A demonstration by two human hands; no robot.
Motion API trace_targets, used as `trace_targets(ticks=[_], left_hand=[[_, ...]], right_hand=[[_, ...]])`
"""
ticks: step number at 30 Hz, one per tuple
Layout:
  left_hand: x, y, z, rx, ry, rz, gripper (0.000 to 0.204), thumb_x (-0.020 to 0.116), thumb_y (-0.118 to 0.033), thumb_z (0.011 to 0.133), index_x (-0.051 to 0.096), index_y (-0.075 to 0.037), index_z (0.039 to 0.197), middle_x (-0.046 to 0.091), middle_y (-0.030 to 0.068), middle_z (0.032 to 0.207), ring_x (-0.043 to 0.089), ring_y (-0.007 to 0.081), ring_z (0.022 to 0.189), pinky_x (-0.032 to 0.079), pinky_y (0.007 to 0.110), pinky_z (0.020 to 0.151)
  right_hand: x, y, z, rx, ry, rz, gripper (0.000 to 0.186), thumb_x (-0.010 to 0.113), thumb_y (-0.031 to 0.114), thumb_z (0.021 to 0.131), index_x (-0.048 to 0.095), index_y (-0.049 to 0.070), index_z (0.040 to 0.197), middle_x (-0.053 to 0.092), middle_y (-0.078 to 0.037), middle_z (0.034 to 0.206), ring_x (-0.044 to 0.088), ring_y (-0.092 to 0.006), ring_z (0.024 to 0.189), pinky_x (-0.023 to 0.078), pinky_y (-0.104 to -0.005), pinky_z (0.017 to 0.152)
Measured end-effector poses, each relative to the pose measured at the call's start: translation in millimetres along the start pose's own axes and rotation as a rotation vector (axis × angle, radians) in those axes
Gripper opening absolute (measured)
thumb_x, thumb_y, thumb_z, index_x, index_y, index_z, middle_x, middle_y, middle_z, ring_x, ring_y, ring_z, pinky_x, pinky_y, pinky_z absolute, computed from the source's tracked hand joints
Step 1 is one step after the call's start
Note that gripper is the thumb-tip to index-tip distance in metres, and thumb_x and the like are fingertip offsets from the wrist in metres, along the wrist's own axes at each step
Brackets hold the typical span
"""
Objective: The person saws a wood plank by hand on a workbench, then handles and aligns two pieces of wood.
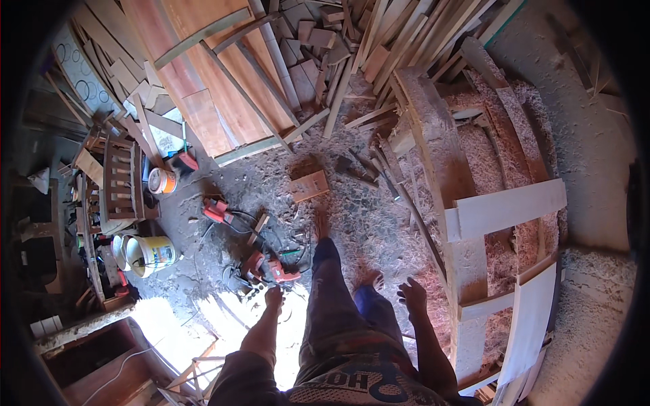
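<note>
My left hand (273, 298) hangs at my side above the bright patch of floor, its fingers too small and dark to make out. Just ahead of it on the floor lies a red power tool (277, 271) with a dark cable. My right hand (412, 298) hangs empty on the other side, its fingers apart. The closest thing to it is a wooden workbench (464, 271) dusted with shavings. Pale planed boards (508, 208) lie across that bench. Farther ahead on the floor are a second red power tool (217, 210) and a wooden block (309, 186).
A wooden panel with crossbars (203, 115) leans at the far left, beside heaped offcuts (315, 51). White buckets (150, 256) and a small orange-white tub (162, 181) stand at left. Wood shavings and cables cover the floor. A long bar (413, 210) leans by the bench.
</note>
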State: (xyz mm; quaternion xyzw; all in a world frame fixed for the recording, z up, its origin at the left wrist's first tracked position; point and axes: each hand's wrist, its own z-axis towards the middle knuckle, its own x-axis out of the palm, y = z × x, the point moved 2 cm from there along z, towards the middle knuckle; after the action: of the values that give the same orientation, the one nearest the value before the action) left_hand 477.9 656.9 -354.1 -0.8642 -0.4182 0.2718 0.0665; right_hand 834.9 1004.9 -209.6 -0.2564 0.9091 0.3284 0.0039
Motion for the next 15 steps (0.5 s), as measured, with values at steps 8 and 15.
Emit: trace_targets(ticks=[8,15], left_hand=[[60,-42,176,0.559,0.262,0.469,0.032,0.065,-0.023,0.088,0.066,-0.002,0.112,0.071,0.0187,0.096,0.071,0.031,0.092,0.055,0.043,0.079],[166,-243,280,0.683,0.206,0.787,0.072,0.078,-0.034,0.079,0.052,-0.006,0.14,0.062,0.0237,0.133,0.06,0.0367,0.123,0.047,0.045,0.102]], right_hand=[[126,13,180,-0.443,0.072,-0.935,0.024,0.064,0.023,0.09,0.069,0.005,0.105,0.07,-0.022,0.105,0.068,-0.04,0.097,0.055,-0.0468,0.086],[218,36,461,-0.571,0.076,-1.338,0.037,0.07,0.022,0.085,0.063,0.006,0.118,0.056,-0.023,0.128,0.06,-0.0417,0.111,0.053,-0.0489,0.092]])
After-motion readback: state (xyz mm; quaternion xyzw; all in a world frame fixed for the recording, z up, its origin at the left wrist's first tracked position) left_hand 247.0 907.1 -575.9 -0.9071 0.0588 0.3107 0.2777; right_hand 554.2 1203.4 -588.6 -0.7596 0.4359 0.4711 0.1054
